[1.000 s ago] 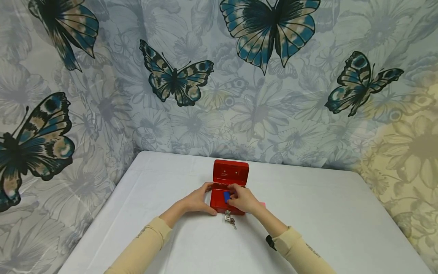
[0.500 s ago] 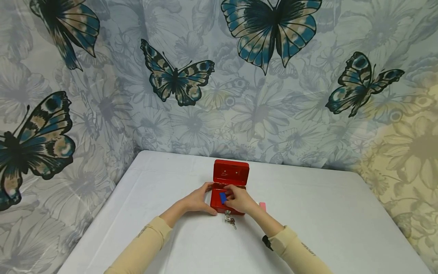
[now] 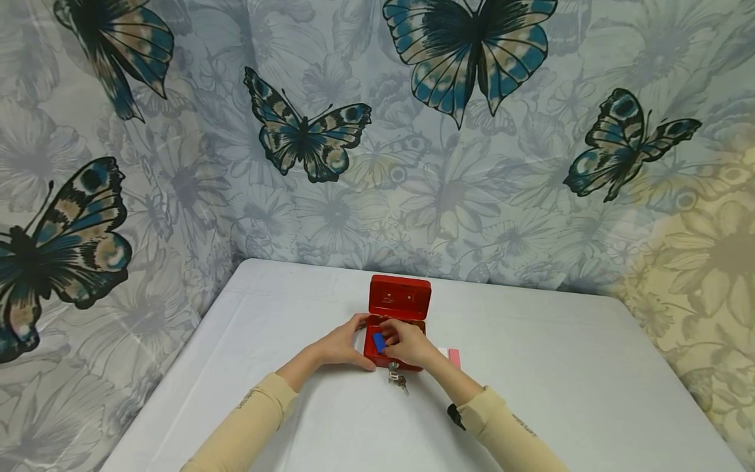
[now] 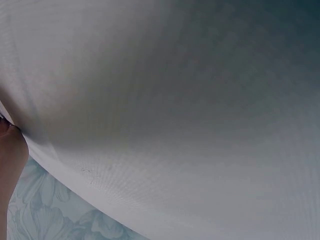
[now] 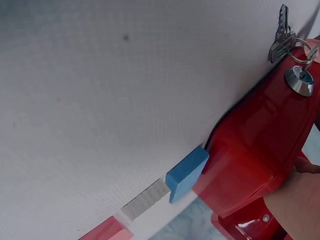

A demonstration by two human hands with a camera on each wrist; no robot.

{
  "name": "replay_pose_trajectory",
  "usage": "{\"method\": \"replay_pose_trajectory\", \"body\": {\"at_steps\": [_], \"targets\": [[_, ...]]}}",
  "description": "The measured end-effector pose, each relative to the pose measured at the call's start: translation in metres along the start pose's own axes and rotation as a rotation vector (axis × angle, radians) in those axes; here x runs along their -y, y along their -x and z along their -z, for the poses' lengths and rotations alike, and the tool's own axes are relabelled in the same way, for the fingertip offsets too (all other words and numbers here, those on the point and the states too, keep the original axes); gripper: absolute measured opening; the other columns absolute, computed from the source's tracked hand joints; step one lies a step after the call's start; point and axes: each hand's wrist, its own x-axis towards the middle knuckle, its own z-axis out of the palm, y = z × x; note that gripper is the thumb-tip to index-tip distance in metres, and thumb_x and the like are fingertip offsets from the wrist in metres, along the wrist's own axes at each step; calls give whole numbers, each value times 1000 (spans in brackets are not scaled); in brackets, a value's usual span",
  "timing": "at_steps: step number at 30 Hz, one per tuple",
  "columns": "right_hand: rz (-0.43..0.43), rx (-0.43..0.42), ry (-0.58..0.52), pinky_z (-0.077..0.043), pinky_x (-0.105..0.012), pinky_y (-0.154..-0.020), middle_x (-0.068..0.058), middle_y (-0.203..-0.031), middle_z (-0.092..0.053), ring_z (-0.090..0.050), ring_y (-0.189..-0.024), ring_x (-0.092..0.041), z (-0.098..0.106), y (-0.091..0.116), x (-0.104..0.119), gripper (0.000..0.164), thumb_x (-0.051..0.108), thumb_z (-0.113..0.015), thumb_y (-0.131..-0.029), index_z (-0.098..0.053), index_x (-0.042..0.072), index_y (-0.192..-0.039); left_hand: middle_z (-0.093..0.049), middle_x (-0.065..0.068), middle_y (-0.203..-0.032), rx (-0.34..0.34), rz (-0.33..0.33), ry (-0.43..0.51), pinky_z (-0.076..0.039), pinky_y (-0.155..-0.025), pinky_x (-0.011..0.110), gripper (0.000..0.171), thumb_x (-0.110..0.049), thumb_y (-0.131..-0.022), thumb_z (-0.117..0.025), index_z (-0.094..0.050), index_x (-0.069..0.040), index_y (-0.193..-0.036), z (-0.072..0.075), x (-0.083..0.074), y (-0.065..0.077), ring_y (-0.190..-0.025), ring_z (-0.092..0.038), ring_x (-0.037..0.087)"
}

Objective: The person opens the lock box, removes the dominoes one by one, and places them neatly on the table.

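Note:
A red cash box (image 3: 371, 361) stands on the white table with its lid (image 3: 400, 298) raised. My left hand (image 3: 342, 343) holds the box at its left side, fingers at the back corner and thumb by the front corner. Inside the box, my right hand (image 3: 411, 345) pinches a small blue block (image 3: 379, 343), tilted over the left part of the interior. A bunch of keys (image 3: 402, 383) hangs from the lock (image 5: 299, 81) on the front. Part of the interior is hidden behind the right hand. The left wrist view shows little of the left hand (image 4: 12, 155).
Right of the box, another blue block (image 5: 186, 174), a whitish block (image 5: 146, 199) and a pink block (image 5: 106, 230) stand in a row on the tablecloth (image 3: 548, 367). A butterfly-patterned cloth (image 3: 330, 229) rises behind the table.
My right hand has shifted left inside the box with the blue block, which now tilts more. The pink block beside the forearm shows more fully. The left hand keeps its place.

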Motion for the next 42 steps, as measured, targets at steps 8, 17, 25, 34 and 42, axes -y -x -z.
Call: {"method": "replay_pose_trajectory", "body": {"at_steps": [8,17,25,34,42], "targets": [[19,14,-14,-56,-38,-83,-11,-107,-67,-64,-88,-20,-2,-4,-1,45,1,-77,-79,-61,-1,-122,-40,7,-149,6,6,12,-31,-112,48,98,-30,-70,-88,-30,-14,-147,0,0,1,-138,-36,24],[16,31,-7,-55,-40,-85,-11,-107,-65,-63,-89,-21,-5,-7,-2,46,2,-77,-78,-61,-2,-120,-38,8,-150,11,3,30,-30,-113,48,99,-30,-70,-89,-29,-14,-147,0,-2,3,-139,-34,26],[34,23,53,-56,-34,-81,-8,-102,-65,-58,-84,-17,-7,-12,-1,46,4,-80,-77,-63,-1,-119,-39,8,-150,5,9,5,-29,-113,47,101,-31,-69,-89,-29,-13,-148,1,-1,1,-139,-35,24],[53,15,109,-56,-32,-78,-7,-100,-63,-55,-82,-16,-10,-14,-1,45,7,-82,-75,-65,2,-116,-39,9,-150,8,10,11,-29,-113,47,102,-31,-69,-89,-28,-12,-148,1,-2,1,-139,-35,25],[65,3,112,-55,-33,-77,-8,-99,-63,-55,-80,-17,-11,-14,-1,40,6,-82,-75,-66,1,-112,-39,9,-151,8,7,14,-29,-113,48,102,-31,-69,-89,-28,-12,-149,1,-2,1,-139,-34,25]]}}
